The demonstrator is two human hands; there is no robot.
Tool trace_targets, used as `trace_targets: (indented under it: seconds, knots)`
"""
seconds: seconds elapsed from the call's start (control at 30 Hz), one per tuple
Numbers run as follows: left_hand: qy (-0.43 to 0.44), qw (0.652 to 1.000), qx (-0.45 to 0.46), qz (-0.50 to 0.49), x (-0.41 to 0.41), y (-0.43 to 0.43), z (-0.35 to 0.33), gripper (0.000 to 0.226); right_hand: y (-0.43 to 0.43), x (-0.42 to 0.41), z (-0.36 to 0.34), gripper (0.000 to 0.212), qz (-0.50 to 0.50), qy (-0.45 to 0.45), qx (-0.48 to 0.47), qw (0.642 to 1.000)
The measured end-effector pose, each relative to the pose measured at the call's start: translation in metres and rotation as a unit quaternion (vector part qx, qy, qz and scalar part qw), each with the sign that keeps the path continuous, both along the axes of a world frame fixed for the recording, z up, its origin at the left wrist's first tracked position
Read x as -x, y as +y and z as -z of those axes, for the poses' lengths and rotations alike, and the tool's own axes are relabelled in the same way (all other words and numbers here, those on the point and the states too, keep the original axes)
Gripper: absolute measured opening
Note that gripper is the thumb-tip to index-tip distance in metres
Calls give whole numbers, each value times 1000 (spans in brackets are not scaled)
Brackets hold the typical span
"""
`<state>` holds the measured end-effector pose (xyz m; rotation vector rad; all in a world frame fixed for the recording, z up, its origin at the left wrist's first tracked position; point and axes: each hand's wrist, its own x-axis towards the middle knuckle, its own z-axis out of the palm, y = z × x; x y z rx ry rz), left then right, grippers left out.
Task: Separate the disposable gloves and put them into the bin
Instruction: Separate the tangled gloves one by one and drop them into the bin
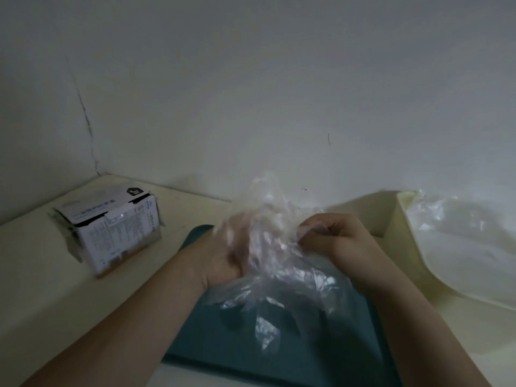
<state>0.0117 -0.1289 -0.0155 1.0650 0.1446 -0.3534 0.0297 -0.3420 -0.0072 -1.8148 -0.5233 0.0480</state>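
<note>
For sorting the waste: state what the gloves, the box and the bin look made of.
The gloves: thin clear plastic film, glossy; see-through, crinkled, with bright glints. The box: printed cardboard, matte; sharp folds and a raised flap. The bin: probably moulded plastic, cream and smooth; the dim light leaves it open.

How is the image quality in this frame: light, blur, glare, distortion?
Head view: the light is dim and flat, with no hard shadows. The gloves are smeared by motion blur where the left hand and right hand hold them, and small white glints show on the film. The print on the box is too blurred to read. The table edges bend with the wide-angle lens.
</note>
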Motion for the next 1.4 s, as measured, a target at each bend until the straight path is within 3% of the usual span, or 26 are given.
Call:
trace_targets:
  seconds: [0.1,0.2,0.3,0.4,0.53,0.63,0.73,0.9,1.0,1.13,1.4]
  knots:
    - [-23,995,93,-22,-8,3,0,69,2,-6,8,18,102,65,-68,990]
    - [-34,996,81,-15,-12,4,5,90,2,-8,8,17,143,104,-131,975]
    - [-31,998,50,4,-5,-8,6,60,4,-7,6,18,123,122,-127,977]
    - [-20,997,63,-41,-9,-6,8,34,5,-7,9,21,129,127,-110,977]
    - [-55,991,99,-66,-17,13,-1,32,3,-9,11,28,221,123,-135,958]
    - [-83,994,30,-64,-13,22,-12,34,2,-5,5,23,263,120,-160,944]
    - [-131,988,-55,-64,-8,25,-17,34,5,7,-14,20,259,98,-189,942]
    - [-121,980,-119,-101,-5,15,-28,35,-8,26,-63,23,214,58,-174,959]
    - [-124,978,-129,-105,-1,-8,-39,22,-42,27,-92,30,225,51,-133,964]
    - [-163,974,-148,-55,9,-41,-65,13,-104,25,-117,37,273,2,24,962]
    - [-253,957,-140,5,30,-93,-141,15,-199,-1,-107,44,367,5,295,882]
